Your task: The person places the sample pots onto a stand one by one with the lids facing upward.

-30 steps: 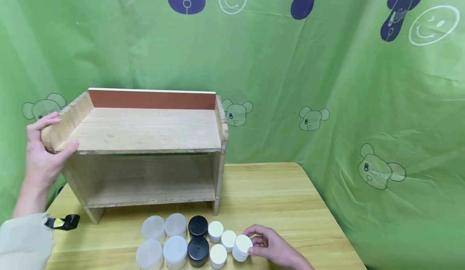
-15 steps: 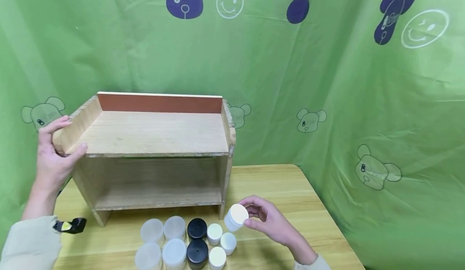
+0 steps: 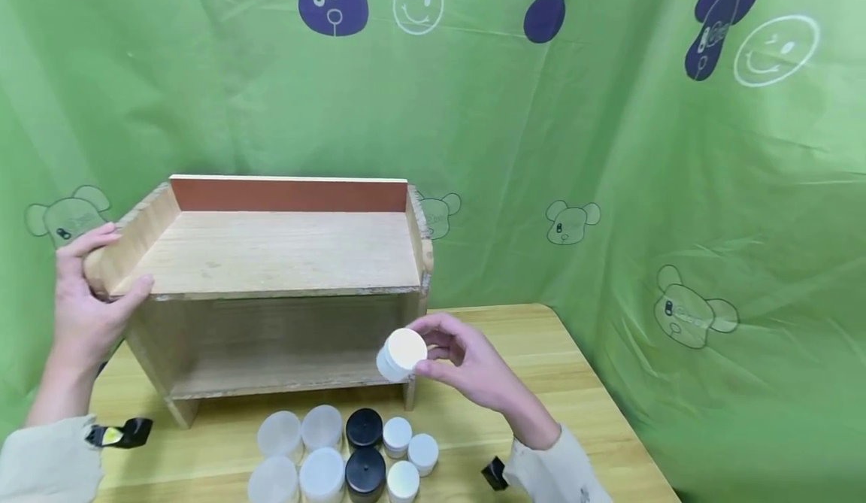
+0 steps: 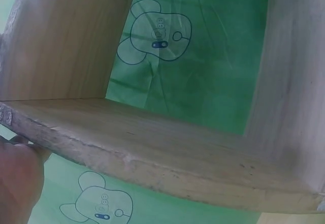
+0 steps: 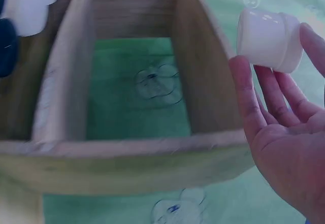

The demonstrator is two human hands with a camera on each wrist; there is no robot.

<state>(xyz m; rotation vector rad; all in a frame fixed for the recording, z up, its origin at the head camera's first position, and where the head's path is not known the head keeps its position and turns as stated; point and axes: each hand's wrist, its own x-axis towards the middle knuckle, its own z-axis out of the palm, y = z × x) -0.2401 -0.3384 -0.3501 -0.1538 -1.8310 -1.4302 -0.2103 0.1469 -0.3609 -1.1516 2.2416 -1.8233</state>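
My left hand (image 3: 88, 307) grips the upper left side panel of a two-level wooden shelf (image 3: 291, 255), thumb over the front edge. In the left wrist view, part of that hand shows at the shelf's edge, lower left. Between thumb and fingers, my right hand (image 3: 467, 364) pinches a small white lidded jar (image 3: 404, 351), tilted and raised in front of the shelf's lower right corner. The right wrist view shows the same jar (image 5: 264, 41) at the fingertips. Below stand several white jars (image 3: 403, 480), two black-lidded jars (image 3: 365, 473) and several frosted-lidded jars (image 3: 280, 435), grouped together.
The shelf and jars stand on a light wood table (image 3: 541, 398), whose right edge runs diagonally down. A green printed curtain (image 3: 541, 134) hangs behind and to the right. Each sleeve has a dark wrist device (image 3: 496, 473) near it.
My right hand has lifted the white jar from the right end of the group, moving it up and left towards the shelf. The left hand keeps its grip on the side panel.
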